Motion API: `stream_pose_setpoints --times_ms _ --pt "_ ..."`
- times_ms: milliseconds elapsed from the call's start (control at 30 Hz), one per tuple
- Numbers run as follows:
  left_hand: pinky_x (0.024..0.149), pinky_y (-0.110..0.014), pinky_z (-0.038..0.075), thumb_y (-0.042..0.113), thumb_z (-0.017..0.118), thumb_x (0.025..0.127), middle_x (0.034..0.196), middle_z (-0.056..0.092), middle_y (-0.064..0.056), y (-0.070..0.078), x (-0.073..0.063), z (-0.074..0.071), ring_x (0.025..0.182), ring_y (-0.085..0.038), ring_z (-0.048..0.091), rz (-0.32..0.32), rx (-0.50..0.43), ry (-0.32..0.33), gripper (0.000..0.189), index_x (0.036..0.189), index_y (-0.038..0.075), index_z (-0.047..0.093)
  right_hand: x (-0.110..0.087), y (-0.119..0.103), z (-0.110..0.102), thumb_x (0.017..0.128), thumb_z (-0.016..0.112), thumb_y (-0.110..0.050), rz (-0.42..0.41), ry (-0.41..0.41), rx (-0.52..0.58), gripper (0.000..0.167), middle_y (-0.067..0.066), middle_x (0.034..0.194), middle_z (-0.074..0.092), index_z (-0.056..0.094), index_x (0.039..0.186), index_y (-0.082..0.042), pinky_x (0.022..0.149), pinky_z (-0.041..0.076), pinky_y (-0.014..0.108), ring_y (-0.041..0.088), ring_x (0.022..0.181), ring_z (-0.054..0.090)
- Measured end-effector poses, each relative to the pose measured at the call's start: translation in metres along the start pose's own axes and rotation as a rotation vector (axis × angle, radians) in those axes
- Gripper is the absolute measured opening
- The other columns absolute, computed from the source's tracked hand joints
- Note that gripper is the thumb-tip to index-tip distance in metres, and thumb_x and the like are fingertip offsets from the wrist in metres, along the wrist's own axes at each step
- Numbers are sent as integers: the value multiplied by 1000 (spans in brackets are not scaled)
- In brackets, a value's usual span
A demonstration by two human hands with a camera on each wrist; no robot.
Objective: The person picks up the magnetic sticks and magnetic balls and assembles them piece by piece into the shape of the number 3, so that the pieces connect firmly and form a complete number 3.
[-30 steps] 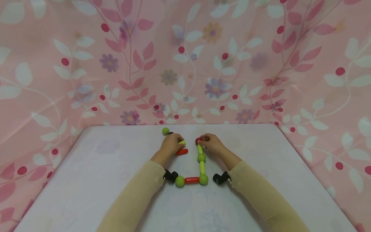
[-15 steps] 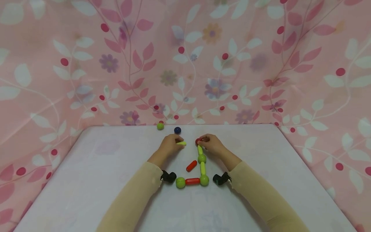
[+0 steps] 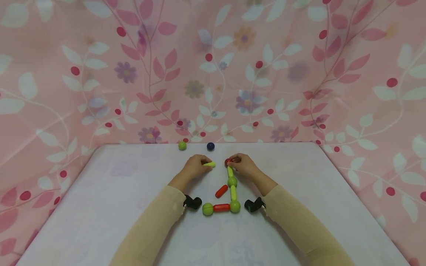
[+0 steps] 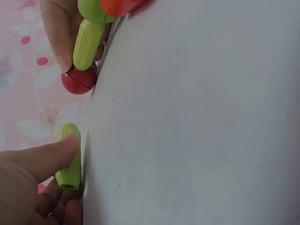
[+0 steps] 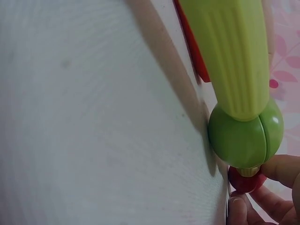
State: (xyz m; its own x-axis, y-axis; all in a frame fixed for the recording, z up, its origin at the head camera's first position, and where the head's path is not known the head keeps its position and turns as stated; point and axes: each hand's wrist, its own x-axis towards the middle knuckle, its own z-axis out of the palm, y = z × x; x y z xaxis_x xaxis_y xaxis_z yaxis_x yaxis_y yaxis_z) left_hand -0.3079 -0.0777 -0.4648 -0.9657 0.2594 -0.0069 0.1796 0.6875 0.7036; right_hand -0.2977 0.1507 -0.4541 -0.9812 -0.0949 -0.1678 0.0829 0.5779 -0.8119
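While a loose yellow-green rod (image 3: 210,164) sits just below the head view's centre, pinched between the left hand's (image 3: 195,166) thumb and fingers, the right hand's (image 3: 245,165) fingers pinch a red ball (image 3: 227,162) to its right. That ball tops a chain (image 3: 233,193) of rods and green balls bending left at lower centre. Inside the bend lies a red rod (image 3: 221,191); near centre, a green ball (image 3: 182,145) and a dark blue ball (image 3: 210,146) rest at the worktop's (image 3: 100,207) far edge.
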Motion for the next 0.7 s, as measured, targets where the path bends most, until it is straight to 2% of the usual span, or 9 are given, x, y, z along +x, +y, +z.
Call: stream_pose_setpoints --times_ms 167,400,700 --pt "96 -39 47 18 76 90 103 72 -1 5 -1 1 98 -19 61 22 -45 -23 21 110 12 76 0 0 0 96 69 -26 12 4 -1 36 13 117 62 63 125 -6 83 52 34 26 100 57" --pt "99 -39 46 21 74 92 107 71 -1 12 1 4 102 -19 61 9 -76 -43 22 113 13 75 1 0 -1 96 69 -26 -3 2 -11 35 13 116 63 64 124 -5 79 52 32 25 98 58" --pt "96 -38 48 23 75 92 107 72 1 10 8 12 100 -18 60 12 -125 -59 21 110 14 76 1 0 -1 97 69 -26 -10 -4 -19 36 14 114 63 63 125 -4 79 52 31 24 96 57"
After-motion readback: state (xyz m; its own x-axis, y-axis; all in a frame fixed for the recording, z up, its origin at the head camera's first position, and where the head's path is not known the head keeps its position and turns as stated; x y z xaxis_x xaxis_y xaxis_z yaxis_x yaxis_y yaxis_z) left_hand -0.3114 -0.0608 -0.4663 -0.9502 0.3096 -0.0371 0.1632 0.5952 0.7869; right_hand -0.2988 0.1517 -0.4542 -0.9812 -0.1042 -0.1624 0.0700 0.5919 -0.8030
